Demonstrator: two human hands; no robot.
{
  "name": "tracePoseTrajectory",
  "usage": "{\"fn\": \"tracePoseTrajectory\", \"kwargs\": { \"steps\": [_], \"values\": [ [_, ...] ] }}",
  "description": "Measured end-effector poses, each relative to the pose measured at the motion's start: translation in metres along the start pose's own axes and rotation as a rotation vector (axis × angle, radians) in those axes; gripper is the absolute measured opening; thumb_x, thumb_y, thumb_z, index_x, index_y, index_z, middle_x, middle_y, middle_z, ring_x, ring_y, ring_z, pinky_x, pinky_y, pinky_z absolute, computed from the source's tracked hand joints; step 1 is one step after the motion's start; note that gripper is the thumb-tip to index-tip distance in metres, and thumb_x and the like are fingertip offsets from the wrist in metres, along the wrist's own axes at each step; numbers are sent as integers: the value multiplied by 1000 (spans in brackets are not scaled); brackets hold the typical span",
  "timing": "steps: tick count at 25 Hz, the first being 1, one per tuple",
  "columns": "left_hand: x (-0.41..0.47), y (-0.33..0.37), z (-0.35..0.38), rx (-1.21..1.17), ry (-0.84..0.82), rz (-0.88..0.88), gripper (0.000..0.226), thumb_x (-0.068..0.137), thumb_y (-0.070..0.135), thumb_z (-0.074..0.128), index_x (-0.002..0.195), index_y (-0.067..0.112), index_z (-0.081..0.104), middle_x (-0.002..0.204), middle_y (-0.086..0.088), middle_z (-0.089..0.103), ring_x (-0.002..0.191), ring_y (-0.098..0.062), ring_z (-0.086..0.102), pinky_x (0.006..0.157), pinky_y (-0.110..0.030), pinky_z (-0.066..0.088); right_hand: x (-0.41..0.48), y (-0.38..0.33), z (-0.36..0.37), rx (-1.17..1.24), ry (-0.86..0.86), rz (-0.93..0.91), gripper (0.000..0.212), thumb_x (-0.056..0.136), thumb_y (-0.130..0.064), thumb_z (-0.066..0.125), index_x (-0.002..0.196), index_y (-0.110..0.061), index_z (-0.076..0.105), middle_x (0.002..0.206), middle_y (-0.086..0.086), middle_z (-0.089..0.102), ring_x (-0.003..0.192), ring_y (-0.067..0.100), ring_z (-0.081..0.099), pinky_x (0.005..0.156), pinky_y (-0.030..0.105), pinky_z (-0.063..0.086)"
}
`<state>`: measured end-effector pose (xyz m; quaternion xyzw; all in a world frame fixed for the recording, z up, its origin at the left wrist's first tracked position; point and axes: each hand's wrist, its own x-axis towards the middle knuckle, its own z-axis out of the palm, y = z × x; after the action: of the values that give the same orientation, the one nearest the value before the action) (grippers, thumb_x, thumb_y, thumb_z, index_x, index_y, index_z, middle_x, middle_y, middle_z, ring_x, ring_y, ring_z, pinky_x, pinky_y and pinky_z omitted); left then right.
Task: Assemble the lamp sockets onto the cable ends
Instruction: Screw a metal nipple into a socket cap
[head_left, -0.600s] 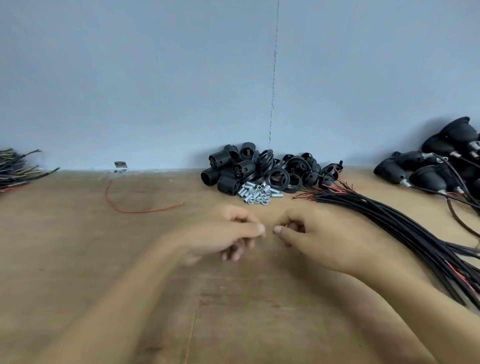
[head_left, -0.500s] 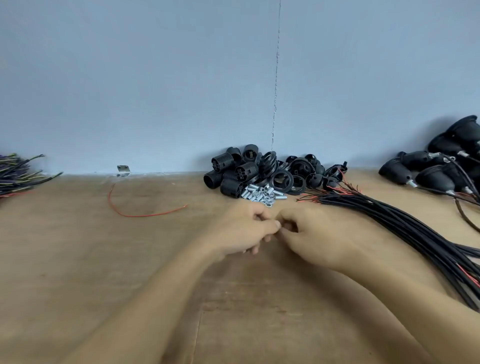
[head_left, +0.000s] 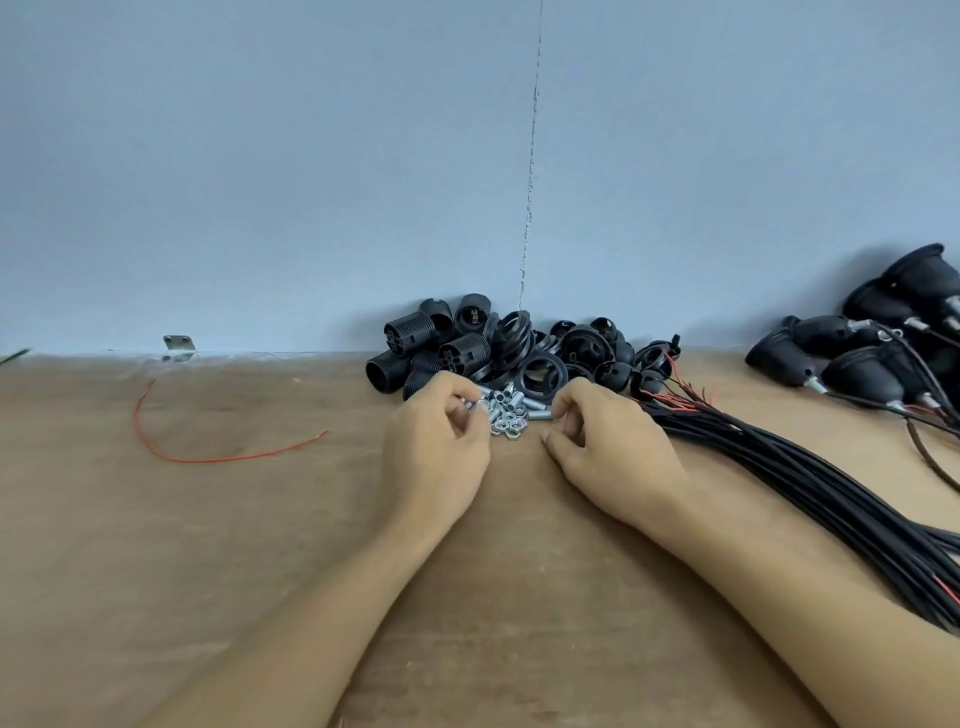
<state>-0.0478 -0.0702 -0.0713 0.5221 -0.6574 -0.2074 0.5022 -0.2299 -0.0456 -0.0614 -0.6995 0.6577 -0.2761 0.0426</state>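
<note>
A view from the person's head looks down at a brown wooden tabletop (head_left: 260, 545) set against a pale blue wall (head_left: 311, 156). Both bare forearms reach forward to the middle of the tabletop.

The left hand (head_left: 436, 452) has its fingers curled, with thumb and fingertips pinching what looks like one small silver fitting (head_left: 470, 404) at the left edge of a little heap of metal fittings (head_left: 506, 413), nuts and short threaded tubes. The right hand (head_left: 613, 452) is also curled, its fingertips at the right edge of the same heap; whether it holds anything cannot be told.

Just beyond the heap, against the wall, lies a pile of black socket parts (head_left: 457, 348), ribbed bodies and loose rings. To the right of the hands, a thick bundle of black cables (head_left: 805, 483) runs from the near right toward the pile, its bare red wire ends beside the right hand. Finished sockets (head_left: 857, 369), already on cables, lie at the far right. A single loose red wire (head_left: 208, 458) curls on the left.

The step in hand seems to be picking hardware for a new socket. The next move probably calls for lifting one fitting cleanly from the heap, then taking a socket part and a cable end to join them.
</note>
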Motion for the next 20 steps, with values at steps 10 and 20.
{"fn": "tracePoseTrajectory", "kwargs": {
  "steps": [10,20],
  "values": [
    [-1,-3,7,317,-203,204,34,91,27,68,122,39,71,92,12,50,84,-19,61,73,-39,53,6,3,8,-31,29,2,20,90,-32,61,109,-34,62,100,-15,55,91,13,61,80,38,53],
    [3,10,13,506,-258,335,19,101,31,55,107,28,73,87,9,44,81,-22,59,60,-33,41,7,6,2,128,36,-7,11,87,-23,69,88,-32,63,92,-15,62,86,6,60,84,40,53]
  ]
}}
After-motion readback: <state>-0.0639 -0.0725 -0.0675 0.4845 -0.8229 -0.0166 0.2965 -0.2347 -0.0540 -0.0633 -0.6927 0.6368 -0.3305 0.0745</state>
